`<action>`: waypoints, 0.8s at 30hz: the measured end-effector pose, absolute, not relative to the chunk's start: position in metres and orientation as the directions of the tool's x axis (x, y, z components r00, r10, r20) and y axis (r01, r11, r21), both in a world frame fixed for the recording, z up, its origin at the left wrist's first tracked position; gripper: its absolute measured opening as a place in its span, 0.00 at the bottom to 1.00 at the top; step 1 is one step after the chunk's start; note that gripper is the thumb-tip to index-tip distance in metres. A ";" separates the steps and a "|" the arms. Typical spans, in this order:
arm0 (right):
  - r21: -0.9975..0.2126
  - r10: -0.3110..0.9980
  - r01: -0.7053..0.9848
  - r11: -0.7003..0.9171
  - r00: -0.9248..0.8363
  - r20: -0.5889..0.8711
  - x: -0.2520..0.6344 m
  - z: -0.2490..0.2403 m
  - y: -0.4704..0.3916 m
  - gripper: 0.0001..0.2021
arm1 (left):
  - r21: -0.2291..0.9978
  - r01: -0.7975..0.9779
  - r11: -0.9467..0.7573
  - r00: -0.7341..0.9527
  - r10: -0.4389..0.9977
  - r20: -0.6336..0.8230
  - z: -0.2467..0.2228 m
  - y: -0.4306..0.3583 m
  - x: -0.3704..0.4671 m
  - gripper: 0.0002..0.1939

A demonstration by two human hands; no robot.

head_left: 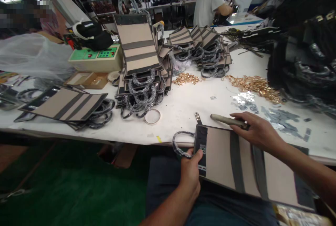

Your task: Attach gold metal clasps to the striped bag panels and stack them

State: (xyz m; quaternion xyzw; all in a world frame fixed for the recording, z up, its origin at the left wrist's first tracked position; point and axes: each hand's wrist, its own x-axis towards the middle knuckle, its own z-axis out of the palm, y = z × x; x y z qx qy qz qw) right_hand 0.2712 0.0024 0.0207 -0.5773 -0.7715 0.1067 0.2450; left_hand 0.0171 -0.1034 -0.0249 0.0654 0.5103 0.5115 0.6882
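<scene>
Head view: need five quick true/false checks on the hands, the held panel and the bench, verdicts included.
1. The left hand grips the beige-and-black panel at its handle end. True.
2. The right hand is empty. False: it holds a tan stick-like tool.
3. The panel lies entirely on the white table. False: it extends past the table's near edge, over the lap.
4. Gold-colored pieces lie loose on the table. True.
5. The green-topped control box stands right of those pieces in the picture. False: it stands left.
</scene>
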 end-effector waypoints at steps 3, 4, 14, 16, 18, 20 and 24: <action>-0.572 0.934 0.786 0.236 -0.022 0.356 0.264 0.030 -0.009 0.20 | 0.590 -0.653 0.476 -0.029 0.762 -0.647 -0.023 -0.101 0.018 0.23; -0.609 0.934 0.768 0.196 0.044 0.356 0.257 0.032 -0.012 0.20 | 0.584 -0.657 0.477 -0.026 0.760 -0.650 -0.022 -0.100 0.019 0.23; -0.871 0.843 -0.196 0.451 0.415 0.343 0.161 0.057 -0.007 0.15 | 0.548 -0.672 0.498 -0.005 0.737 -0.676 -0.020 -0.099 0.018 0.22; -0.838 0.849 -0.200 0.507 0.287 0.445 0.157 0.069 -0.018 0.16 | 0.537 -0.677 0.503 0.005 0.733 -0.680 -0.020 -0.099 0.018 0.21; -0.835 0.871 -0.246 0.492 0.155 0.467 0.156 0.074 -0.032 0.15 | 0.533 -0.680 0.504 0.014 0.735 -0.677 -0.019 -0.098 0.018 0.20; -0.866 0.920 -0.312 0.390 0.084 0.384 0.155 0.071 -0.044 0.14 | 0.529 -0.683 0.503 0.019 0.736 -0.676 -0.018 -0.098 0.018 0.20; -0.887 0.973 -0.401 0.229 0.067 0.221 0.147 0.050 -0.053 0.15 | 0.530 -0.686 0.499 -0.002 0.727 -0.687 -0.016 -0.097 0.018 0.17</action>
